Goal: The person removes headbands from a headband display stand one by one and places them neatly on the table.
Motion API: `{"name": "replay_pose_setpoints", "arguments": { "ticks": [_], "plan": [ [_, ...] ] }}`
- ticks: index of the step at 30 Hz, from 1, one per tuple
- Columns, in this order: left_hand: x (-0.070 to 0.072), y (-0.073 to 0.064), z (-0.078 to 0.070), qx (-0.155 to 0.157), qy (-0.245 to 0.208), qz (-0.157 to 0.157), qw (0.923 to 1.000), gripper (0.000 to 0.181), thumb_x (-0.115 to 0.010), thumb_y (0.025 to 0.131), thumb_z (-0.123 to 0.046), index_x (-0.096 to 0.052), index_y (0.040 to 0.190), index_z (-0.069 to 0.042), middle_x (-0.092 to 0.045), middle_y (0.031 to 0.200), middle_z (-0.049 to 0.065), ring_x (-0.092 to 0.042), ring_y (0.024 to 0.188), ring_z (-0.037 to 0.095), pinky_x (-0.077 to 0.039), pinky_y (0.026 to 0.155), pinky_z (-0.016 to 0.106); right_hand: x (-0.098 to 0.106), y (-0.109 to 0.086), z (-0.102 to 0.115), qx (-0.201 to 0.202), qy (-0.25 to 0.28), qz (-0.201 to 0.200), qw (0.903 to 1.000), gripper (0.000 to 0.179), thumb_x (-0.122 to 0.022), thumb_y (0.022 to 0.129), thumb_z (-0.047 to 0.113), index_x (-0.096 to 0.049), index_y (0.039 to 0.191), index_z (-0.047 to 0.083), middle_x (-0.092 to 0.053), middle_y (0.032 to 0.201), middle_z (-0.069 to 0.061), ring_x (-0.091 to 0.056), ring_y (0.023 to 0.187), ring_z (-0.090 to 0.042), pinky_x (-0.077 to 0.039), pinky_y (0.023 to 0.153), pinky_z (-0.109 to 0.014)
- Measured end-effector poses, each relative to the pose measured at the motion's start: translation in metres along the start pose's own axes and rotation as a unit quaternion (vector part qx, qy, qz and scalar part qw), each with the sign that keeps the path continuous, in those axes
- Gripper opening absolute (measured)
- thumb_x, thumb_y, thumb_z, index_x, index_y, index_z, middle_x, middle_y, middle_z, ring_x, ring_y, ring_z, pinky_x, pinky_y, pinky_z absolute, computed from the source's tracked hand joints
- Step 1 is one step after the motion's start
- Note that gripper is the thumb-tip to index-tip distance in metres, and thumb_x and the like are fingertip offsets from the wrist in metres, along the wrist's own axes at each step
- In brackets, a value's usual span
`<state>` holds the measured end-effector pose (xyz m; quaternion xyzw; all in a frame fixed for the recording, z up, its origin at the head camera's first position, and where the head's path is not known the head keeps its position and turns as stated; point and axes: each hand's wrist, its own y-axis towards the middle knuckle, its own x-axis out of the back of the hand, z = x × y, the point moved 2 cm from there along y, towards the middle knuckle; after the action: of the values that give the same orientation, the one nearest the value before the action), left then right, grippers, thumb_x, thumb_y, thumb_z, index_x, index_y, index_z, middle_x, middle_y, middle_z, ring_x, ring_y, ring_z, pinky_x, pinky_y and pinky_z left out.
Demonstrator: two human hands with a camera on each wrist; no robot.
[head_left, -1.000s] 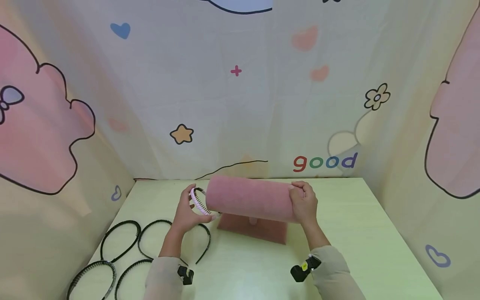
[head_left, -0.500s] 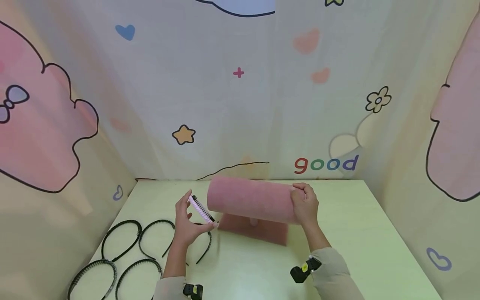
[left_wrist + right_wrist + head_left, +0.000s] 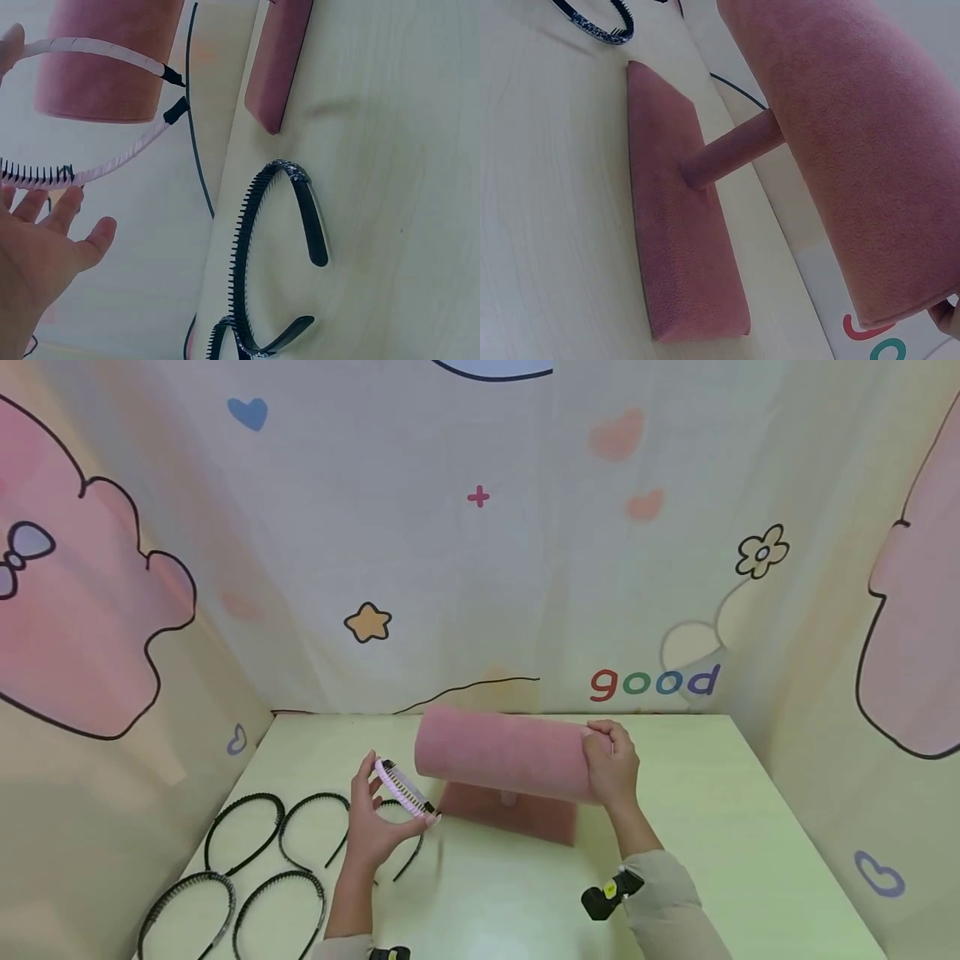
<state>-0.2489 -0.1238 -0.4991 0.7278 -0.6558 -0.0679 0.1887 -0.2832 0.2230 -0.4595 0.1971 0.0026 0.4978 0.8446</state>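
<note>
My left hand [image 3: 375, 831] holds a pale lilac toothed headband [image 3: 403, 789] between thumb and fingers, just left of the display stand. In the left wrist view, the headband's two black tips [image 3: 176, 111] point toward each other, overlapping a dark line on the backdrop. The stand is a pink velvet roll [image 3: 502, 753] on a short post [image 3: 735, 150] above a flat pink base [image 3: 667, 255]. My right hand [image 3: 615, 768] grips the right end of that roll, thumb on the near side and fingers over the top. Part of that hand is outside the right wrist view.
Several black toothed headbands lie on the left of the pale table [image 3: 720, 860], one headband [image 3: 408, 860] partly behind my left hand. A patterned cloth backdrop [image 3: 480, 568] encloses the back and sides.
My left hand has drawn the lilac headband left and slightly down, away from the roll's left end, and tilted it. The right hand and the stand have stayed in place.
</note>
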Motion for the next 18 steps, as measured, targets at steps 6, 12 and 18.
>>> {"name": "replay_pose_setpoints", "arguments": {
  "ticks": [6, 12, 18],
  "plan": [
    [0.0, -0.008, -0.005, -0.004, 0.003, -0.015, 0.9999, 0.113, -0.092, 0.054, -0.016, -0.025, 0.145, -0.021, -0.03, 0.144, 0.002, -0.033, 0.126, 0.024, -0.027, 0.097, 0.047, -0.001, 0.0, 0.0, 0.003, 0.003, 0.0, 1.0, 0.019, -0.057, 0.087, 0.02, -0.063, 0.102, 0.011, -0.06, 0.111, -0.007, -0.05, 0.107, -0.026, -0.035, 0.088, -0.045],
    [-0.006, -0.025, -0.04, -0.003, 0.009, -0.043, 0.999, 0.107, -0.089, 0.054, -0.002, -0.028, 0.143, -0.005, -0.036, 0.139, 0.019, -0.037, 0.122, 0.032, -0.031, 0.095, 0.048, -0.001, 0.002, -0.002, 0.006, 0.001, 0.001, 1.0, 0.019, -0.058, 0.086, 0.02, -0.064, 0.102, 0.011, -0.06, 0.111, -0.007, -0.05, 0.107, -0.026, -0.035, 0.088, -0.045],
    [-0.012, -0.041, -0.035, -0.019, 0.008, -0.068, 0.9975, 0.107, -0.089, 0.051, -0.002, -0.031, 0.14, -0.001, -0.04, 0.135, 0.019, -0.038, 0.121, 0.033, -0.032, 0.093, 0.053, -0.002, 0.003, -0.003, 0.005, 0.002, 0.0, 1.0, 0.019, -0.057, 0.085, 0.019, -0.064, 0.102, 0.01, -0.06, 0.112, -0.007, -0.051, 0.107, -0.026, -0.036, 0.088, -0.046]
  ]
}}
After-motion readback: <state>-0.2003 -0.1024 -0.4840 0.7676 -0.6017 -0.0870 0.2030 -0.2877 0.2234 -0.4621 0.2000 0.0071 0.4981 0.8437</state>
